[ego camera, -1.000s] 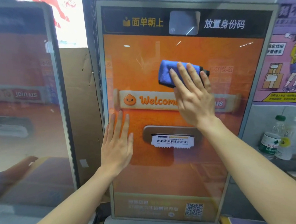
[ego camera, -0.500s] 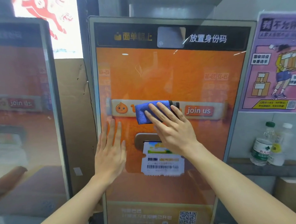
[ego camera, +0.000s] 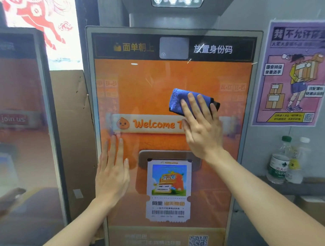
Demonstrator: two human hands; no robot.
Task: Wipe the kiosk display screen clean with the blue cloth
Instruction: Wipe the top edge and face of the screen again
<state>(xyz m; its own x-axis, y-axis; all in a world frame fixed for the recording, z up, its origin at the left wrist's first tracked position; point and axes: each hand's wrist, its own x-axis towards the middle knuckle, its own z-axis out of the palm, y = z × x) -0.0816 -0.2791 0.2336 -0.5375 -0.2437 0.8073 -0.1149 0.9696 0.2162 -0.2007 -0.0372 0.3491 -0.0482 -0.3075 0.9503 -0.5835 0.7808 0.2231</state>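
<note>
Head view showed the folded blue cloth [ego camera: 183,102] pressed onto the orange screen [ego camera: 157,90] under the right hand [ego camera: 202,128] (fingers flat, spread); the left hand [ego camera: 112,172] lay open, empty.

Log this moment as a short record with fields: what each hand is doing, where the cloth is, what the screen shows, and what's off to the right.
right hand: right hand flat, pressing the blue cloth against the kiosk screen
left hand: left hand flat on the screen's lower left, holding nothing
cloth position: folded, right of centre, just above the Welcome banner
screen content: orange page, printed ticket graphic below centre, QR code at bottom
right side: purple poster on the wall, two plastic bottles on a ledge
</note>
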